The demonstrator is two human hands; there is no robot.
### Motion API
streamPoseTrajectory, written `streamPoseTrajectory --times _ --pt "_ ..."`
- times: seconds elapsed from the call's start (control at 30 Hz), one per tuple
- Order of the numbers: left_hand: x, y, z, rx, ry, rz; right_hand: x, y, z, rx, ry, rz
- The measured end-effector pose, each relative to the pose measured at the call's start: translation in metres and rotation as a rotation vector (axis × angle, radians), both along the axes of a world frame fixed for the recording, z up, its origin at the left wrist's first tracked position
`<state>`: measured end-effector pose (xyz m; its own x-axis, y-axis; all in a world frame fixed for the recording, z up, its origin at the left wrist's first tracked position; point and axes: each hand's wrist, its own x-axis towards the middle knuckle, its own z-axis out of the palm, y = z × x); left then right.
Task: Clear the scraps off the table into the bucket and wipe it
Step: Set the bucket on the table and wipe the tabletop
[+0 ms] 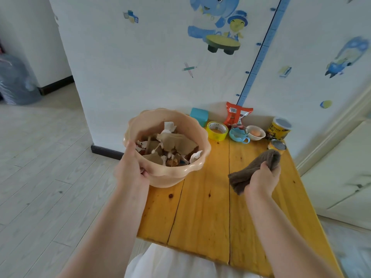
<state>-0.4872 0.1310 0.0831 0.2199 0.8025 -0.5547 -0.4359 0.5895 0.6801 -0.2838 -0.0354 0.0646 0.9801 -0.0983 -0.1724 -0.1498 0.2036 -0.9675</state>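
Two hands engaged: left hand [131,167] clamped on rim of peach scalloped plastic bucket [176,169], scraps inside, centre frame at table's left edge. Right hand [261,182] closed around brown cloth [254,169] over yellow wooden table [202,207]. Scrap clearing judged done; wiping required next, bucket set aside.

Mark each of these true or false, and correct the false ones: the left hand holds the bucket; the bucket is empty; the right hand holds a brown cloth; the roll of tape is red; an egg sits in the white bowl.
1. The left hand holds the bucket. True: it grips the near rim.
2. The bucket is empty. False: it holds the scraps, torn paper and cardboard.
3. The right hand holds a brown cloth. True: it is bunched in the hand above the table.
4. The roll of tape is red. False: it is yellow.
5. An egg sits in the white bowl. True.
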Motion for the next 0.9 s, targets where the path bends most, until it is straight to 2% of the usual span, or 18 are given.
streamPoseTrajectory --times 0.13,0.27,0.37,0.5,0.6,0.73,0.9 --pt "0.008 0.003 -0.007 0.026 0.039 -0.043 0.029 -0.003 -0.026 -0.303 -0.203 0.062" --pt "0.017 0.008 -0.008 0.108 0.039 -0.115 0.049 0.001 -0.059 -0.727 -0.359 0.276" --pt "0.024 0.013 -0.009 0.144 0.021 -0.128 0.056 0.009 -0.079 -0.922 -0.359 0.468" --pt "0.028 0.017 -0.012 0.038 0.059 -0.046 0.064 0.027 -0.096 -1.183 -0.27 0.646" --pt "0.031 0.019 -0.014 -0.021 0.054 -0.009 0.07 0.043 -0.096 -1.302 -0.359 0.807" --pt "0.038 0.021 -0.017 -0.059 0.027 -0.013 0.062 0.046 -0.099 -1.39 -0.592 1.038" --pt "0.057 0.016 -0.009 -0.071 0.019 -0.041 0.041 0.011 -0.108 -1.436 -0.757 1.101"
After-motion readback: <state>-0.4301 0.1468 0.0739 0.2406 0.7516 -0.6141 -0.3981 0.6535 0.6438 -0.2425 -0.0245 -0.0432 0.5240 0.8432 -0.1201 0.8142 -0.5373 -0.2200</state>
